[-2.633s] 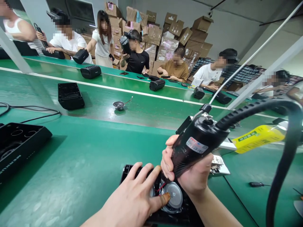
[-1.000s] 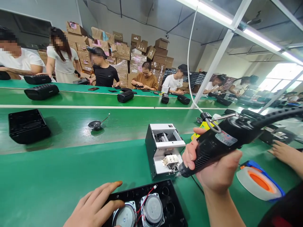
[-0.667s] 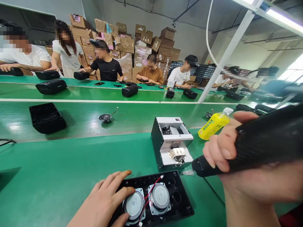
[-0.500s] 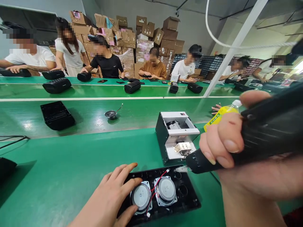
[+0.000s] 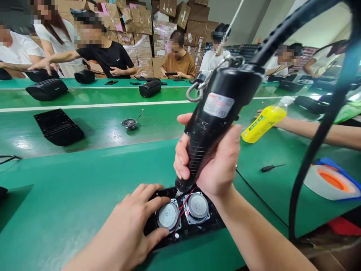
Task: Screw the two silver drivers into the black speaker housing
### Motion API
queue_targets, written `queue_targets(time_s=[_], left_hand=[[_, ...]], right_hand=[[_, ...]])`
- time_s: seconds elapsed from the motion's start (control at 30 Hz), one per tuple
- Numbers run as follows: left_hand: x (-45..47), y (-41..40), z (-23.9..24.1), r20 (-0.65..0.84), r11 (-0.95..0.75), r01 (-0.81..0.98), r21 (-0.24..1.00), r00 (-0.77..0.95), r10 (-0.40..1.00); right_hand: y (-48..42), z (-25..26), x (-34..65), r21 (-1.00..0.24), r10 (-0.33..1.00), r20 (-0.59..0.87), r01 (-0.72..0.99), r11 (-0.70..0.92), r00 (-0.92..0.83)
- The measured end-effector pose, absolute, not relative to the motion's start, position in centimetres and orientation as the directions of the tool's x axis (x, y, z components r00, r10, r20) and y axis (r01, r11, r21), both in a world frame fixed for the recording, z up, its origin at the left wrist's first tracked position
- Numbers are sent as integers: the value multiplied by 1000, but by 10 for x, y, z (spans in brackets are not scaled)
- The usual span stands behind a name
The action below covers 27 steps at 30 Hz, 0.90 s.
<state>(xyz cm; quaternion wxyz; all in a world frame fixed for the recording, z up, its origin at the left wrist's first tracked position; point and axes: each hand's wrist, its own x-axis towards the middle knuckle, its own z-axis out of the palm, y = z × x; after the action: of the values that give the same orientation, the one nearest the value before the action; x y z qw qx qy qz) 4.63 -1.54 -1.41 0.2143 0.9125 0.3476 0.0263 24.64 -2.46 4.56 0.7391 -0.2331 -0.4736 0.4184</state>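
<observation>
A black speaker panel (image 5: 194, 232) lies on the green bench with two round silver-backed drivers set in it, the left driver (image 5: 168, 215) and the right driver (image 5: 197, 205). Red and black wires (image 5: 183, 210) run between them to a small white plug. My left hand (image 5: 141, 216) grips the panel's left end, its fingers and thumb around the left driver. My right hand (image 5: 213, 162) is wrapped round a black electric screwdriver (image 5: 211, 124) held tilted, cable upward. Its tip points down at the left driver's upper right corner; whether it touches a screw I cannot tell.
A loose driver (image 5: 129, 124) and a black speaker housing (image 5: 59, 128) lie farther back. To the right are a yellow bottle (image 5: 263, 119), a small screwdriver (image 5: 272, 168) and a tape roll (image 5: 313, 184). The thick cable (image 5: 303, 158) hangs at right. Several co-workers sit opposite.
My right hand has swung the electric screwdriver leftward and more upright, from beside the white machine to over the panel, now hiding the machine. My left hand has stayed on the panel.
</observation>
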Motion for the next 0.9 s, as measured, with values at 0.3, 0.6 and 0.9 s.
queue_targets(time_s=[0.3, 0.6, 0.9], left_hand=[[42, -13, -17, 11, -743, 552, 379, 800, 600], [39, -13, -19, 58, -774, 525, 354, 814, 578], [70, -11, 12, 30, -770, 606, 201, 782, 623]], right_hand=[[-18, 34, 244, -766, 853, 493, -381, 518, 167], [-18, 35, 241, -804, 879, 446, -355, 477, 169], [-21, 36, 254, -697, 798, 519, -388, 603, 307]])
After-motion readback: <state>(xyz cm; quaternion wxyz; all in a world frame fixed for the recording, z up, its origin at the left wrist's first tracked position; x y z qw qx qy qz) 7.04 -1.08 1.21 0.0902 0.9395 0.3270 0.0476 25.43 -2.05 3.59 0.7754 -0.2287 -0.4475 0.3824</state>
